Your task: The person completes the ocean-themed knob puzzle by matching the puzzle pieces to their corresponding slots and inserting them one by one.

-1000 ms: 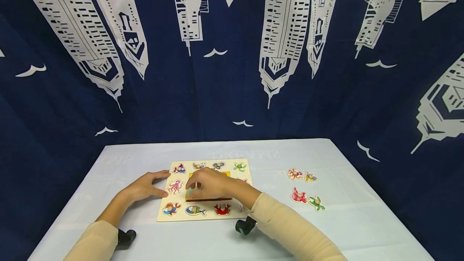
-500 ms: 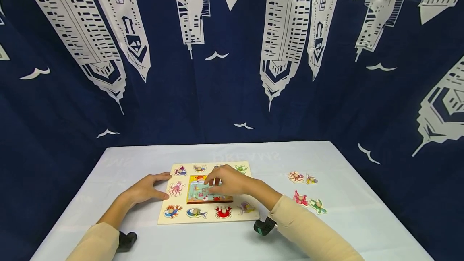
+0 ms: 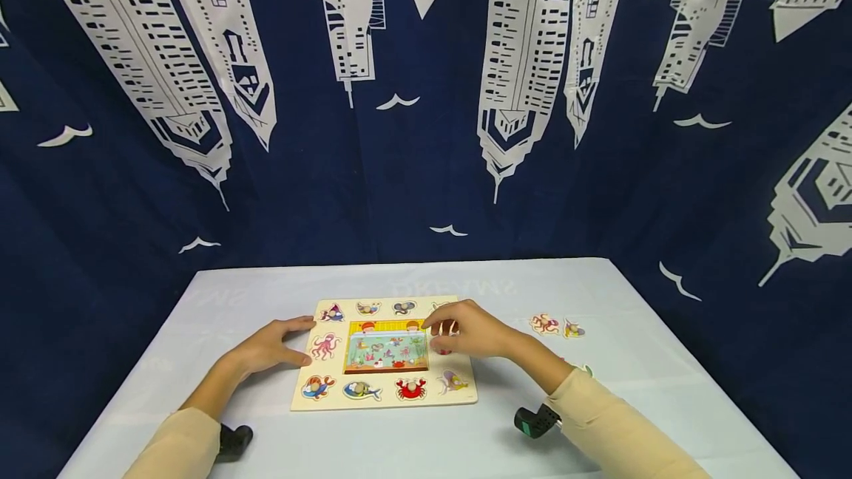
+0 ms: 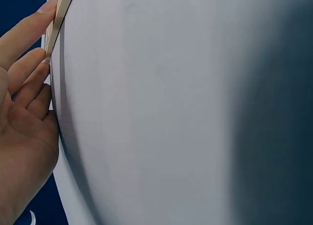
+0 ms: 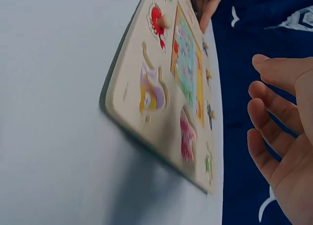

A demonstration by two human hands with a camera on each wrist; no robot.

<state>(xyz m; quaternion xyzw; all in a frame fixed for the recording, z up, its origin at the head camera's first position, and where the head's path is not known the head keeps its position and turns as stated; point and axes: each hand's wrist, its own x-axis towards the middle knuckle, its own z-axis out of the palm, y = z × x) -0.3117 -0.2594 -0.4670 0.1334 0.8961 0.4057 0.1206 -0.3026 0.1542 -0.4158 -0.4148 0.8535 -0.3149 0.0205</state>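
A wooden knob puzzle board (image 3: 433,397) lies on the table, with an aquarium picture at its middle. My left hand (image 3: 269,344) touches the board's left edge with thumb and fingers spread. Over the board's right side hovers my right hand (image 3: 474,330), its fingers loosely bent and nothing between them. A red crab piece (image 5: 156,25) with a knob sits in the board. The right wrist view shows a purple-and-yellow fish recess (image 5: 151,92) and a pink starfish recess (image 5: 187,137) holding no knobbed pieces. A pink octopus recess (image 3: 325,346) is near my left hand.
To the board's right lie a loose octopus piece (image 3: 544,324) and a yellow fish piece (image 3: 573,328). My right forearm mostly hides two more loose pieces below them. Dark wrist cameras hang under both wrists. A navy patterned cloth (image 3: 399,168) stands behind the white table (image 3: 253,287).
My right hand has moved rightward from over the aquarium picture to the board's right side, uncovering the picture. Its forearm now covers the loose starfish and turtle. My left hand stays at the edge.
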